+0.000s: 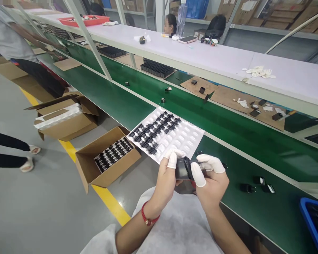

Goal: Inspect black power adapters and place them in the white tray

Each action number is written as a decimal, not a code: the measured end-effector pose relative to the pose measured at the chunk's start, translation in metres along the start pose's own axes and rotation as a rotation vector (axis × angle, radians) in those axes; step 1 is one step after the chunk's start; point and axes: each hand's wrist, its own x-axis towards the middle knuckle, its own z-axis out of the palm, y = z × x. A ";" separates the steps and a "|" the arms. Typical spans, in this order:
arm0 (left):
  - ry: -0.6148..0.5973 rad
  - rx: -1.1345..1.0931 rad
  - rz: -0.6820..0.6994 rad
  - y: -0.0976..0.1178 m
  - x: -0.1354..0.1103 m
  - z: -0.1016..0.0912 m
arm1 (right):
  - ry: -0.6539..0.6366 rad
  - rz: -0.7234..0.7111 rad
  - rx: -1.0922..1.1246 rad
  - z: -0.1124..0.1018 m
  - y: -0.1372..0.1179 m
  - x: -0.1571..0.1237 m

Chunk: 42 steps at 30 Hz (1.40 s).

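Observation:
In front of my chest, both hands hold one black power adapter (183, 168). My left hand (165, 181) is closed around its left side. My right hand (213, 183) pinches its right end, where a thin metallic part shows between thumb and forefinger; whether that is a plug pin cannot be made out. White finger cots cover several fingertips. Just beyond my hands lies a white moulded tray (192, 135), its left part filled with rows of black adapters (153, 130). To the right, a few loose adapters (247, 188) rest on the green bench.
An open carton (108, 178) with a filled tray stands left of the bench; another carton (66, 118) is behind it. A blue-rimmed crate (304, 211) sits at right. A white shelf (214, 56) runs above the green belt (228, 123). Another person (13, 38) stands far left.

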 end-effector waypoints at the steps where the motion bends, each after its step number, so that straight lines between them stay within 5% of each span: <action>1: 0.011 -0.003 0.030 0.000 0.000 0.000 | 0.012 -0.017 -0.013 0.001 0.000 0.000; 16: 0.156 0.024 0.254 -0.006 -0.002 0.003 | -0.162 -0.075 -0.031 0.003 0.000 -0.001; 31: 0.292 0.271 0.352 0.010 -0.022 0.004 | -0.106 -0.265 -0.014 0.007 0.000 -0.011; 42: 0.418 0.387 0.565 0.003 -0.032 0.000 | -0.098 -0.364 -0.049 0.007 -0.011 -0.017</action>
